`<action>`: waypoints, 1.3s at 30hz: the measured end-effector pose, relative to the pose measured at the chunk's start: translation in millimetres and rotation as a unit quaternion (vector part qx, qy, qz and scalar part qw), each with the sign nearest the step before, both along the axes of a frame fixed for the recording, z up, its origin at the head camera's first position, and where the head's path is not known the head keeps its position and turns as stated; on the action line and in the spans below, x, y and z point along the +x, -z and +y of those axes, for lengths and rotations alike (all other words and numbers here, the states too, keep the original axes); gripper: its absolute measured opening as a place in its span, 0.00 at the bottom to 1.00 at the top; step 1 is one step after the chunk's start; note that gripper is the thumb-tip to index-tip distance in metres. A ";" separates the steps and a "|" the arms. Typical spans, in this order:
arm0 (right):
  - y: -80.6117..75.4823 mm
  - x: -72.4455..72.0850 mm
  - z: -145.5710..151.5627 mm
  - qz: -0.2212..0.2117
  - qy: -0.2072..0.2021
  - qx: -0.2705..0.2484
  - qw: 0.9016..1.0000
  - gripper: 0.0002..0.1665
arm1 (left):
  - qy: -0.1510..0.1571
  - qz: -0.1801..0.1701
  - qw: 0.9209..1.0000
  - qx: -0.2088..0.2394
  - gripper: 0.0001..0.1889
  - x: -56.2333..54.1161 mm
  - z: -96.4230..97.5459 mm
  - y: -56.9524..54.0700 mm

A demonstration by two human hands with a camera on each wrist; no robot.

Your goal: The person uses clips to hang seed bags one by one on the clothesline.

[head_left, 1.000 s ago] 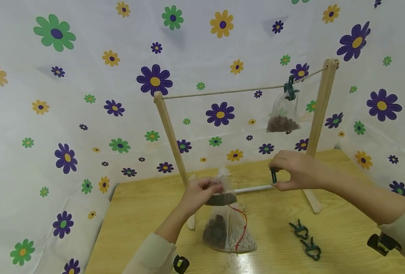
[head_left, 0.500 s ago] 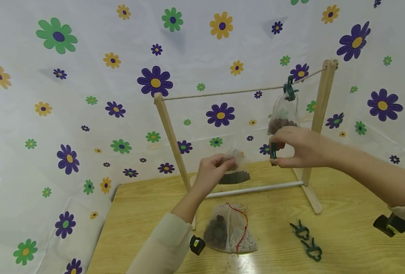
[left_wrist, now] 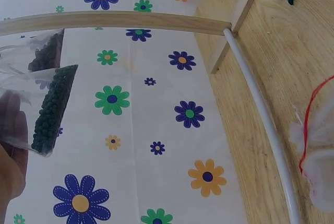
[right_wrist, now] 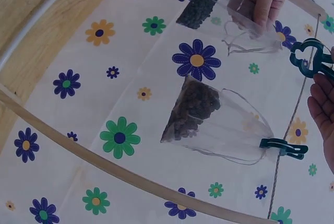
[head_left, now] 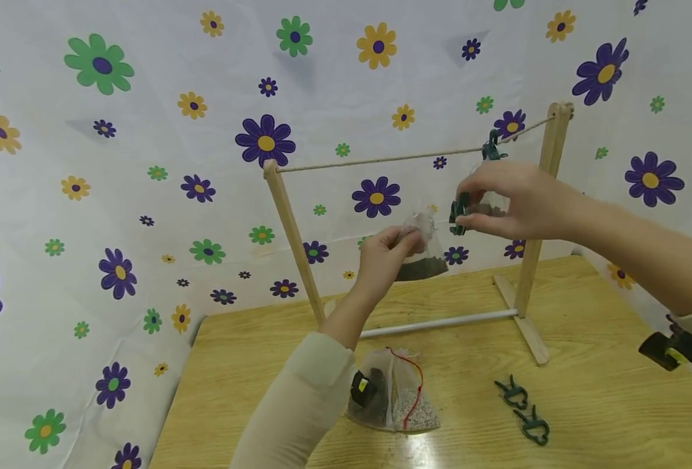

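Dark-filled bag (head_left: 422, 269) and green clip (head_left: 456, 210) are riding higher than a second ago; our left hand's (head_left: 384, 256) fingers are pinching the bag below the rope (head_left: 381, 159), our right hand's (head_left: 515, 198) gripping the clip just rightward.

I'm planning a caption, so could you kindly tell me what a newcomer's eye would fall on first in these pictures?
Probably the flower-print backdrop behind the wooden frame. Next, the translucent drawstring bag of dark granules in the left hand, and the green clip in the right hand, near another bag clipped to the rope.
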State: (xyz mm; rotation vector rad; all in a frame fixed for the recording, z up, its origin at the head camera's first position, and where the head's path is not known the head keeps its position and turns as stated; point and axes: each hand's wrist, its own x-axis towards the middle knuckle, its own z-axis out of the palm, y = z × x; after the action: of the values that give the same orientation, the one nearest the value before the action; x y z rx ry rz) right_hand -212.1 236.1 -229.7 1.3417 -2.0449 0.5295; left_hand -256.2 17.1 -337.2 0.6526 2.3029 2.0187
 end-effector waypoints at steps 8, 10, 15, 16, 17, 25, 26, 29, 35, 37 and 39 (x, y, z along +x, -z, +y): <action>-20.8 -4.7 -1.3 -0.001 0.020 0.006 1.000 0.33 | -0.020 0.004 1.000 0.001 0.13 -8.1 13.8 -11.1; -27.3 -5.5 -2.7 0.003 0.023 0.010 1.000 0.34 | -0.024 0.011 1.000 -0.004 0.13 -10.8 15.7 -14.1; -44.7 -8.9 -5.9 0.006 0.054 0.011 0.998 0.20 | -0.034 0.016 0.999 -0.019 0.14 -18.2 20.5 -20.4; -48.0 -9.9 -6.5 0.002 0.065 0.008 0.998 0.15 | -0.034 0.015 0.999 -0.018 0.14 -19.4 21.8 -21.4; -51.0 -11.1 -6.9 0.001 0.075 0.005 0.997 0.10 | -0.035 0.014 0.999 -0.019 0.14 -20.3 23.2 -22.4; -66.7 -26.3 -13.0 -0.042 0.160 0.016 0.986 0.05 | -0.045 0.024 0.998 -0.028 0.14 -23.7 32.9 -30.7; -68.1 -28.0 -14.6 -0.052 0.170 0.021 0.984 0.04 | -0.045 0.025 0.998 -0.027 0.15 -24.0 33.3 -32.1; -70.8 -34.2 -18.0 -0.094 0.190 0.031 0.977 0.06 | -0.047 0.023 0.998 -0.024 0.15 -25.8 34.6 -36.1; -71.4 -44.2 -21.5 -0.167 0.222 0.034 0.960 0.09 | -0.039 0.015 0.999 -0.026 0.17 -28.1 37.3 -45.4; -69.3 -46.6 -23.4 -0.186 0.226 0.036 0.955 0.10 | -0.037 0.019 0.999 -0.026 0.17 -29.0 37.3 -47.5; -67.4 -48.6 -23.3 -0.201 0.228 0.042 0.952 0.10 | -0.036 0.023 0.999 -0.021 0.16 -29.4 38.5 -49.5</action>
State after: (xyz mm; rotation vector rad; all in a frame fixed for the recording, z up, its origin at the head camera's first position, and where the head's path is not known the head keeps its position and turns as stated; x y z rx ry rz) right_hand -260.6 212.8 -162.3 0.7988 -2.6351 0.5382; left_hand -285.7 55.6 -287.6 0.6286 2.4217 1.9994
